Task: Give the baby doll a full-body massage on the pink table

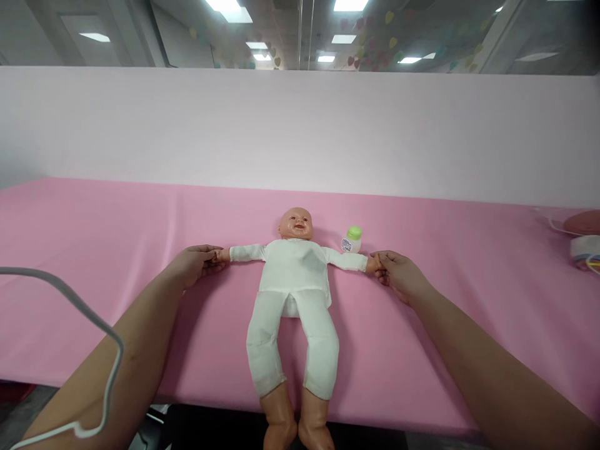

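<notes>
Both your left hand (pixel 195 264) and right hand (pixel 398 274) pinch the doll (pixel 295 269) by its hands, face-up on the pink tabletop (pixel 117 231); uneven tugging could twist it, and swinging its arm could knock the adjacent bottle (pixel 351 240).

A small translucent bottle with a bright green cap (pixel 352 241) and a printed label sits on a smooth pink table cover (pixel 435 250), while a rounded reddish-brown object (pixel 582 223) lies near a white-and-blue banded item (pixel 582 249) at the right edge. Behind rises a plain white wall panel (pixel 300 131), topped by shiny glass panes (pixel 182 31) showing bright rectangular lights (pixel 350 5) and multicoloured heart shapes (pixel 392 42).
</notes>
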`<state>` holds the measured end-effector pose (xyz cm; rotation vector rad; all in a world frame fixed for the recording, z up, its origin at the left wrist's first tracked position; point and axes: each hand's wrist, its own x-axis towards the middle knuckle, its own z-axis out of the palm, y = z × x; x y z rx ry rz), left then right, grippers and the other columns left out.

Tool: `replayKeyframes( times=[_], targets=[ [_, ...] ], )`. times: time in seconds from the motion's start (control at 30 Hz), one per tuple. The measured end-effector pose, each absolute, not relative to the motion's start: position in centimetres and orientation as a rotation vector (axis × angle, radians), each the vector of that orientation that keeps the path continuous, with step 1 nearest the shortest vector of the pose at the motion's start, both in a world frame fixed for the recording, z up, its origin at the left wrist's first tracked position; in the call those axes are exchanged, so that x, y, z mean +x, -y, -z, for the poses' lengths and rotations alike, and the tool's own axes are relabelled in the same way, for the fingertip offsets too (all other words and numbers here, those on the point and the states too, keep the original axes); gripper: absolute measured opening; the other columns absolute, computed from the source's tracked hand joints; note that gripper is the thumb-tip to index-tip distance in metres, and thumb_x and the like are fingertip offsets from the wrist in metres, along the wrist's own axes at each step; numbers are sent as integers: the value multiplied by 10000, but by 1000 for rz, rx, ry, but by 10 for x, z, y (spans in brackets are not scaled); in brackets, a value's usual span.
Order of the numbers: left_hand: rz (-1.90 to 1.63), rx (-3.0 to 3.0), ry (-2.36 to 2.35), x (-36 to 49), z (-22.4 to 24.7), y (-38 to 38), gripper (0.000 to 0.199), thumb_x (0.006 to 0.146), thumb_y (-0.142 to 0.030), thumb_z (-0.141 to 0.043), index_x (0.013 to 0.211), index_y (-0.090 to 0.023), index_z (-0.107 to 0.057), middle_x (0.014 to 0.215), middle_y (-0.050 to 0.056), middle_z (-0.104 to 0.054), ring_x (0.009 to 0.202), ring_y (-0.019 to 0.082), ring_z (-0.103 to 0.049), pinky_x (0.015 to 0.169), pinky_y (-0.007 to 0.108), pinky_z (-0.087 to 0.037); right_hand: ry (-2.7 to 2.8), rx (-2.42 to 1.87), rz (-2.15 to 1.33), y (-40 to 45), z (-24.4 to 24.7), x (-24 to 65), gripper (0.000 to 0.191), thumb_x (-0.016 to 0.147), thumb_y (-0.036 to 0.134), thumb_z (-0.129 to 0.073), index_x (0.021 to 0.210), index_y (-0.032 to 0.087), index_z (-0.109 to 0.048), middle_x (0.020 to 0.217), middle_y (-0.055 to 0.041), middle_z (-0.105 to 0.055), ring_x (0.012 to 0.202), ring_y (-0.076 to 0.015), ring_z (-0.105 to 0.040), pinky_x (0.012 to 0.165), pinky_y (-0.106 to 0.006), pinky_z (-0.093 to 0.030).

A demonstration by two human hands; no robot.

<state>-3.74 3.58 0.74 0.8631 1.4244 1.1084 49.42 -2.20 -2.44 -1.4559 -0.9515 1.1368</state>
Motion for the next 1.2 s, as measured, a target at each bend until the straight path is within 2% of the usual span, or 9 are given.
replayKeyframes(
  times=[0.13, 0.23, 0.47, 0.6, 0.67, 0.77, 0.87, 1.03, 1.2],
  targets=[
    [-1105, 839, -1412, -37, -10, -36, 219, 764, -23, -707, 968, -87, -757, 927, 168, -785, 795, 247, -791, 720, 311, -689, 940, -1434, -1204, 25, 18, 492, 188, 808, 254, -750, 989, 204, -742, 895, -47, -700, 672, -127, -565, 607, -259, -499],
    [-1090, 850, -1418, -37, -11, -35, 243, 723, -50, -745, 962, -98, -755, 885, 147, -780, 760, 237, -776, 701, 316, -682, 930, -1407, -1237, 28, 13, 492, 212, 752, 220, -772, 957, 193, -729, 889, -52, -699, 690, -138, -585, 618, -266, -509],
    [-1010, 1081, -1383, -39, -9, -31, 433, 574, -257, -959, 944, -141, -765, 839, 87, -770, 702, 174, -701, 657, 259, -603, 1088, -1379, -1233, 26, 20, 503, 438, 651, 319, -947, 957, 222, -649, 864, -4, -676, 710, -144, -595, 649, -285, -513],
    [-989, 1218, -1403, -41, -3, -32, 483, 549, -357, -993, 925, -159, -763, 764, 65, -748, 652, 181, -676, 578, 266, -539, 1156, -1396, -1219, 26, 22, 506, 434, 698, 412, -949, 910, 224, -620, 864, -6, -682, 706, -143, -601, 641, -283, -533],
    [-1015, 1197, -1395, -41, -2, -32, 494, 538, -375, -1006, 909, -164, -757, 790, 68, -753, 690, 191, -697, 634, 291, -573, 1124, -1383, -1227, 27, 20, 505, 438, 725, 471, -933, 951, 219, -653, 955, -49, -721, 785, -171, -652, 694, -303, -583],
    [-1099, 1130, -1337, -36, -2, -31, 530, 522, -369, -1022, 934, -170, -755, 903, 79, -774, 839, 215, -741, 793, 336, -625, 1035, -1349, -1206, 28, 19, 501, 489, 718, 504, -936, 1034, 216, -699, 1078, -82, -744, 970, -216, -714, 876, -347, -638],
    [-1213, 1112, -1294, -29, -4, -30, 558, 543, -348, -1015, 1002, -170, -752, 977, 83, -778, 929, 229, -753, 880, 360, -631, 975, -1310, -1098, 28, 16, 492, 527, 726, 509, -931, 1106, 229, -698, 1130, -77, -744, 1057, -234, -727, 986, -393, -639],
    [-1412, 1150, -1306, -7, -20, -23, 586, 635, -292, -953, 1163, -186, -721, 1078, 81, -769, 991, 231, -754, 938, 394, -620, 971, -1349, -744, 32, -3, 467, 620, 769, 541, -873, 1260, 251, -631, 1294, -90, -699, 1067, -266, -745, 967, -473, -656],
    [-1379, 1531, -1534, 43, -51, -5, 343, 782, -326, -813, 1108, -226, -770, 990, 48, -790, 938, 248, -746, 857, 362, -596, 1202, -1482, -504, 37, -29, 423, 562, 795, 475, -837, 1286, 259, -670, 1208, -76, -767, 1053, -292, -757, 1004, -524, -613]
  ],
)
